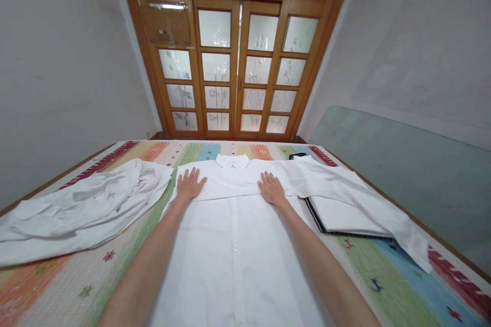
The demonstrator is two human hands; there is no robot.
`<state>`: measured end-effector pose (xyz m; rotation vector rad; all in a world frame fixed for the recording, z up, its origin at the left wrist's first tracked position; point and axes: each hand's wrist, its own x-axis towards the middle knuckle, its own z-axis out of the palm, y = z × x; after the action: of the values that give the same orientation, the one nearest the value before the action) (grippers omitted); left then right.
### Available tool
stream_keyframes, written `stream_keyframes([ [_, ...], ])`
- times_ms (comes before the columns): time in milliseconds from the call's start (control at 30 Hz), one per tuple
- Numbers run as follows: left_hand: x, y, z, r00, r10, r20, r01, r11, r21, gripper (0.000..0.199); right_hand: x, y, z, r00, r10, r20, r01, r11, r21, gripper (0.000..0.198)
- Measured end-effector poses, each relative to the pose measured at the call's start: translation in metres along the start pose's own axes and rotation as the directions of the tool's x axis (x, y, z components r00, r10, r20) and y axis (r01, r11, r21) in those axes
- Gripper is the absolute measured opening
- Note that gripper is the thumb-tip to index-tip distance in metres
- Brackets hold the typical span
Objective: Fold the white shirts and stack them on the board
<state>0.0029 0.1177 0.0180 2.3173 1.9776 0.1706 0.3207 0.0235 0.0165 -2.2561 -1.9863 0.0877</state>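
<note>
A white button-up shirt lies spread in front of me, its collar at the far end and its button strip running down the middle. My left hand rests flat on the shirt's left shoulder area, fingers spread. On the right shoulder area, my right hand also lies flat with the fingers apart. Neither hand grips the cloth. One sleeve stretches out to the right, across a flat white board with a black edge. The left sleeve cannot be made out.
A crumpled white garment lies at the left. Under everything is a striped, patterned cloth. A small black object sits beyond the right shoulder. A pale green panel leans along the right wall, and wooden glazed doors stand at the back.
</note>
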Motion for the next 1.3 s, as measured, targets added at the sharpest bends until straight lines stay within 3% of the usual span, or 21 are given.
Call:
stream_keyframes([
  [100, 0.000, 0.008, -0.002, 0.998, -0.057, 0.002, 0.057, 0.998, -0.008, 0.069, -0.001, 0.009, 0.000, 1.000, 0.017, -0.014, -0.018, 0.999, -0.032, 0.058],
  [200, -0.004, 0.033, -0.003, 0.994, -0.112, -0.008, 0.112, 0.994, 0.006, 0.072, -0.001, 0.007, 0.002, 1.000, 0.027, -0.014, -0.028, 0.998, -0.052, 0.061],
  [300, -0.013, 0.068, 0.001, 0.994, 0.106, 0.022, -0.106, 0.994, 0.013, 0.066, -0.001, 0.006, 0.002, 0.999, 0.033, 0.005, -0.032, 0.997, -0.064, 0.065],
  [367, -0.019, 0.085, 0.005, 0.956, 0.291, 0.046, -0.292, 0.957, 0.003, 0.058, 0.000, 0.006, 0.002, 1.000, 0.028, 0.014, -0.027, 0.997, -0.068, 0.066],
  [467, -0.025, 0.091, 0.011, 0.927, 0.373, 0.046, -0.373, 0.928, -0.003, 0.055, 0.000, 0.008, 0.002, 1.000, 0.027, 0.007, -0.027, 0.997, -0.072, 0.066],
  [567, -0.026, 0.073, 0.009, 0.945, 0.322, 0.054, -0.322, 0.947, 0.006, 0.055, -0.001, 0.008, 0.002, 1.000, 0.025, -0.005, -0.026, 0.996, -0.080, 0.066],
  [733, -0.025, 0.022, -0.004, 0.984, 0.174, 0.043, -0.175, 0.984, 0.036, 0.056, -0.002, 0.007, 0.003, 1.000, 0.026, -0.015, -0.028, 0.996, -0.085, 0.065],
  [933, -0.026, -0.026, -0.002, 0.988, 0.147, -0.038, -0.147, 0.989, -0.022, 0.054, 0.000, 0.010, 0.006, 0.999, 0.016, -0.045, -0.020, 0.995, -0.099, 0.061],
  [1033, -0.025, -0.036, 0.001, 0.985, 0.116, -0.126, -0.131, 0.984, -0.119, 0.051, 0.001, 0.012, 0.008, 0.998, 0.003, -0.059, -0.010, 0.993, -0.114, 0.057],
  [1167, -0.027, -0.047, -0.007, 0.964, -0.040, -0.264, -0.067, 0.921, -0.385, 0.041, 0.003, 0.014, 0.012, 0.997, -0.004, -0.074, -0.005, 0.993, -0.122, 0.055],
  [1300, -0.039, -0.070, -0.027, 0.943, -0.177, -0.280, 0.011, 0.862, -0.506, 0.043, 0.006, 0.015, 0.017, 0.993, -0.013, -0.119, 0.001, 0.995, -0.095, 0.053],
])
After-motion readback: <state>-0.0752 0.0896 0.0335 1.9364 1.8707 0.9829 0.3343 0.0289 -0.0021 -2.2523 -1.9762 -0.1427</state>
